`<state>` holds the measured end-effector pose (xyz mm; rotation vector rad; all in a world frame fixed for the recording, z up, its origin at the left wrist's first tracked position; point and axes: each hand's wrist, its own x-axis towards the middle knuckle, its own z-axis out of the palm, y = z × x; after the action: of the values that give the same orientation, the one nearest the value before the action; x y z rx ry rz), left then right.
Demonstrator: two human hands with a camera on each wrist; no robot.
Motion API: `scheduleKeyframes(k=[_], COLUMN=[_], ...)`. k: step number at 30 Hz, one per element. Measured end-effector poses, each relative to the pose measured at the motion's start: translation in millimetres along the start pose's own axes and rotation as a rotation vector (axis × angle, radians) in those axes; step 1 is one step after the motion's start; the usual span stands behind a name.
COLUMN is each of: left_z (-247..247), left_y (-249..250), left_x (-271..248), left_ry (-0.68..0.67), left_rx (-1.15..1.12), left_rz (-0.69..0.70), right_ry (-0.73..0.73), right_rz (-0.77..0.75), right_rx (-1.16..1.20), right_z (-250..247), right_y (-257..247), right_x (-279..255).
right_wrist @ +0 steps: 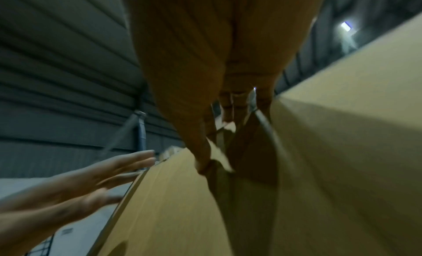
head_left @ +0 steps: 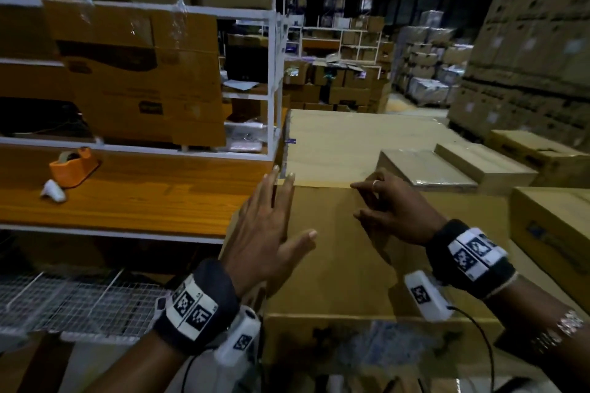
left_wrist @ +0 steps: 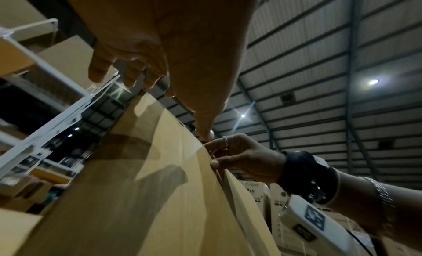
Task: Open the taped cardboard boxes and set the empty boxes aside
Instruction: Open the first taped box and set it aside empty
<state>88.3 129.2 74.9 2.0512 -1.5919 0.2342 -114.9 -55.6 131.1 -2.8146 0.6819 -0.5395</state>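
A large brown cardboard box [head_left: 335, 265] stands right in front of me, its top flaps meeting at a seam on the right. My left hand [head_left: 281, 214] is spread with straight fingers over the box's top left edge; whether it touches the cardboard I cannot tell. My right hand [head_left: 367, 201], with a ring, has its fingers curled into the seam. In the left wrist view the right hand [left_wrist: 237, 157] pinches the flap edge of the box [left_wrist: 137, 187]. The right wrist view shows its fingers [right_wrist: 228, 112] reaching between the two flaps, with the left hand [right_wrist: 102, 171] flat beside the box [right_wrist: 182, 214].
A wooden bench [head_left: 143, 201] with an orange tape dispenser [head_left: 73, 166] lies to the left under a white shelf frame [head_left: 271, 80]. A wire rack [head_left: 79, 303] sits low left. More boxes [head_left: 424, 169] crowd the right, and stacked pallets [head_left: 526, 57] stand behind.
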Motion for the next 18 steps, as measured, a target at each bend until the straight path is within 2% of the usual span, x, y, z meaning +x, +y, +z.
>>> scheduleKeyframes(k=[2, 5, 8, 10, 12, 15, 18], left_z=[-15, -33, -52, -67, -80, -84, -67], left_y=[13, 34, 53, 64, 72, 86, 95], left_x=[2, -11, -35, -52, -71, -106, -145], left_ry=[0.057, 0.074, 0.085, 0.006, -0.139, -0.372, -0.496], left_rx=[0.004, 0.028, 0.046, 0.008, -0.070, -0.152, -0.131], left_rz=[0.072, 0.190, 0.328, 0.375, 0.356, 0.297, 0.317], right_ry=[0.015, 0.033, 0.100, 0.154, 0.169, 0.121, 0.082], right_rz=[-0.044, -0.090, -0.062, -0.048, -0.053, -0.077, -0.084], right_rx=[-0.041, -0.095, -0.054, -0.038, -0.022, 0.061, 0.190], right_z=[-22, -43, -55, -57, -54, -36, 2], right_y=[-12, -25, -33, -38, -44, -48, -39], right_x=[-27, -71, -118, -149, -178, -222, -266])
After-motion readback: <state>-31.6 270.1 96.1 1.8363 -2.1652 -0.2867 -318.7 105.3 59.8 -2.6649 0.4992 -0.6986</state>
